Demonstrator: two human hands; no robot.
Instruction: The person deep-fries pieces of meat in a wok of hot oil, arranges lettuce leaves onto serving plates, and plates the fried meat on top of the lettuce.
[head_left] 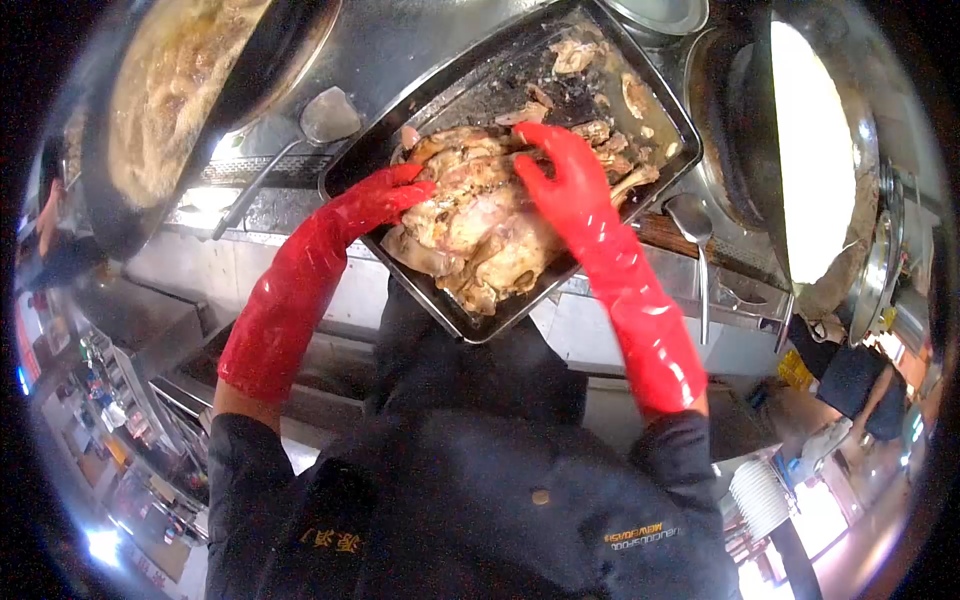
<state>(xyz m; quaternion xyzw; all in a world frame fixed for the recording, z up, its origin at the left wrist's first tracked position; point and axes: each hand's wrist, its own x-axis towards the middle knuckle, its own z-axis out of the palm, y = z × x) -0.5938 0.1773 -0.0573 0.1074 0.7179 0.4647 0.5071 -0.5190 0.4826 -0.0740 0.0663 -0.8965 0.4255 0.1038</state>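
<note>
- Across the metal counter, near the person's body, sits a dark rectangular tray [448, 100], set askew with 1 corner pointing at the person; that corner seems to reach past the counter's edge.
- A large piece of cooked meat [480, 215] fills the near part of the tray, between the 2 red-gloved hands. Smaller scraps [575, 57] lie toward the far end, and a bare bone [638, 182] juts out at the right.
- Left hand [385, 200]: fingers loosely bent, tips against the meat's left side. Whether they pinch any of it I cannot tell.
- Right hand [565, 180]: thumb and forefinger parted in a wide curve over the meat's far right side, with no piece visible between them.
- For good handling, I would spread the left fingers to steady the bulk and let the right work gently; the flesh looks soft and likely to tear, and wet gloves may slip.
- Pressure is best kept straight down and inward, since a hard push on the near corner could tip the tray.
- Elbows need care: 1 ladle [330, 115] lies beyond the left forearm, another [688, 215] beside the right.
</note>
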